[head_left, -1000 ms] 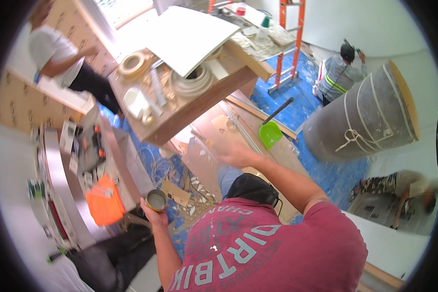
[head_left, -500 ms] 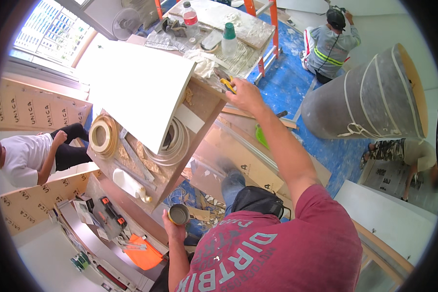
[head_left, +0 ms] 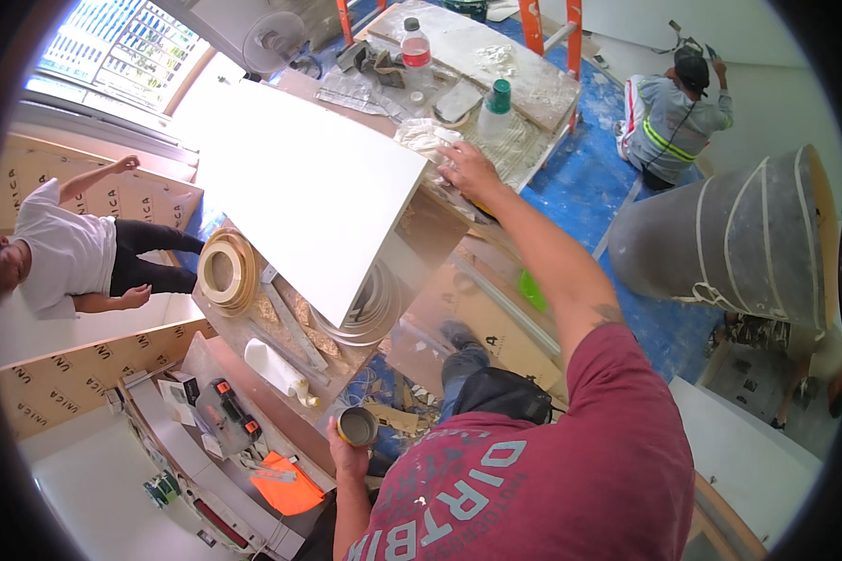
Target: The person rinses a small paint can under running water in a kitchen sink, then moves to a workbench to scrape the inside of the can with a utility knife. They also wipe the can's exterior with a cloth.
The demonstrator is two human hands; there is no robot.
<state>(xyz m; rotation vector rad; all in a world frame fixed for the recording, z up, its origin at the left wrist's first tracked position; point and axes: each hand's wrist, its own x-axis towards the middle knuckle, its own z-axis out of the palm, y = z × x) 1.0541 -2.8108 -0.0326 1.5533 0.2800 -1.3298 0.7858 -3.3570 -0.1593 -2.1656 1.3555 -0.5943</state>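
Note:
My left hand [head_left: 348,456] grips a small round tin [head_left: 356,426], its open grey mouth facing up and a yellowish edge showing. My right arm stretches across to the far corner of the sheet-topped bench. There my right hand [head_left: 472,173] has its fingers apart, beside a crumpled white cloth [head_left: 423,136]. A bit of a yellow tool [head_left: 482,206] shows under this hand, mostly hidden. The large white sheet [head_left: 313,187] lies tilted over the bench, its near corner above coiled edging strips [head_left: 370,304].
Another edging coil [head_left: 223,271], a metal ruler [head_left: 290,323] and a white bottle [head_left: 276,369] lie on the bench. Beyond stand a green-capped bottle [head_left: 496,110] and an orange ladder [head_left: 533,37]. A grey roll [head_left: 720,243] stands right. Co-workers are at left [head_left: 75,238] and far right [head_left: 674,117].
My right hand has moved off the yellow tool toward the white cloth. The whole view has shifted. At left, the co-worker has spread their arms; my left hand keeps hold of the tin.

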